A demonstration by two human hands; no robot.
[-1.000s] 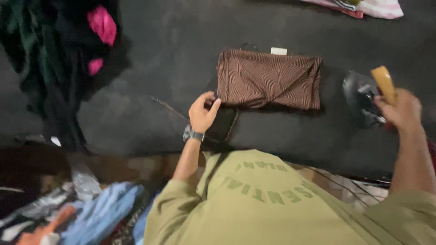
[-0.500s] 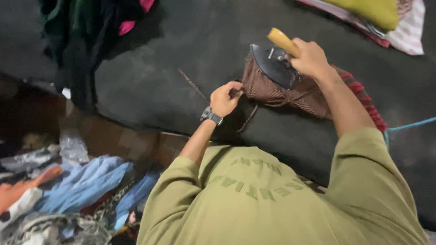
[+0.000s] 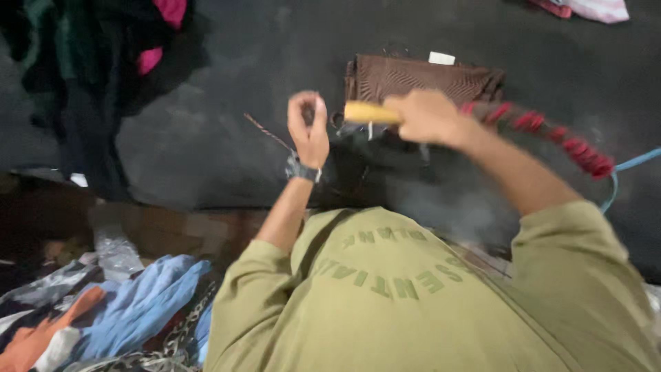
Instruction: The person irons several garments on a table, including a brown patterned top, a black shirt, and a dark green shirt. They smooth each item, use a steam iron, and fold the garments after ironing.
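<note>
Two hands work over the dark padded surface (image 3: 206,138) in front of you. Your right hand (image 3: 427,116) is clenched around the yellow handle (image 3: 372,112) of an iron, whose dark body is blurred just below the folded brown cloth (image 3: 420,79). Your left hand (image 3: 308,127), wristwatch (image 3: 301,170) showing, is raised with fingers curled, thumb and fingertips nearly meeting; whether it pinches anything, you cannot tell. A red-striped cord (image 3: 551,131) trails right. Dark and pink clothes (image 3: 103,62) heap at the far left, blue ones (image 3: 138,303) lower down.
</note>
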